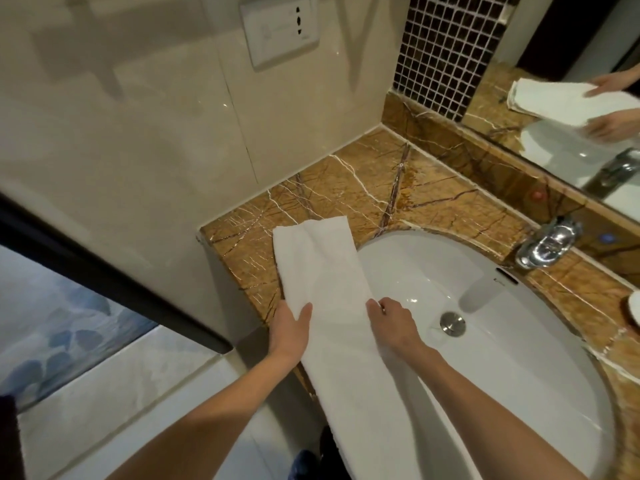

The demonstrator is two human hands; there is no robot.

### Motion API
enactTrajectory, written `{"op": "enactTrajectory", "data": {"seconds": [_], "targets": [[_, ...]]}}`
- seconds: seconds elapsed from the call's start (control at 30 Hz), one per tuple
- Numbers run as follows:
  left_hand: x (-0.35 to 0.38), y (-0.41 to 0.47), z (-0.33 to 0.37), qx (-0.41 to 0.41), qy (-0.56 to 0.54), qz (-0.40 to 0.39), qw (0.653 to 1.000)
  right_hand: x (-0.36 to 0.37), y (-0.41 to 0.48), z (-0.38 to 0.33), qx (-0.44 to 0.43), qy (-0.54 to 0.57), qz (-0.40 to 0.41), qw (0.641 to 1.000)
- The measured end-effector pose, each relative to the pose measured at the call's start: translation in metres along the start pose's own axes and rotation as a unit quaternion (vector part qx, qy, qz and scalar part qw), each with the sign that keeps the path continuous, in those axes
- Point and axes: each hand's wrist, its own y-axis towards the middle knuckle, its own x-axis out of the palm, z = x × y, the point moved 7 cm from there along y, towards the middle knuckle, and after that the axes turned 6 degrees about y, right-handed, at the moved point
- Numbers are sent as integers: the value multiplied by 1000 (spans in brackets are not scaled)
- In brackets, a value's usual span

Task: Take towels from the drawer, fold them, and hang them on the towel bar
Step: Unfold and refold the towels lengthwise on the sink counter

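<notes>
A white towel [325, 271], folded into a long strip, lies across the left end of the brown marble counter [415, 195] and over the rim of the white sink [485, 341], its near end hanging toward me. My left hand [291, 330] grips the towel's left edge with the thumb on top. On the right edge, my right hand [391, 323] pinches the cloth. No drawer or towel bar is in sight.
A chrome faucet [547, 244] stands behind the basin, whose metal drain [452, 323] sits at the bottom. The mirror [571, 109] at the right reflects the towel and hands. A beige tiled wall with a socket plate [277, 29] rises on the left.
</notes>
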Motion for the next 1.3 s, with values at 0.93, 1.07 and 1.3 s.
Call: {"op": "enactTrajectory", "data": {"seconds": [0.93, 1.07, 1.3], "targets": [[-59, 125, 44, -19, 92, 105, 990, 26, 52, -82, -85, 91, 15, 992], [-57, 121, 55, 61, 237, 136, 960, 26, 55, -94, -121, 41, 40, 991], [5, 122, 68, 237, 479, -12, 845, 23, 69, -116, -174, -28, 81, 981]]}}
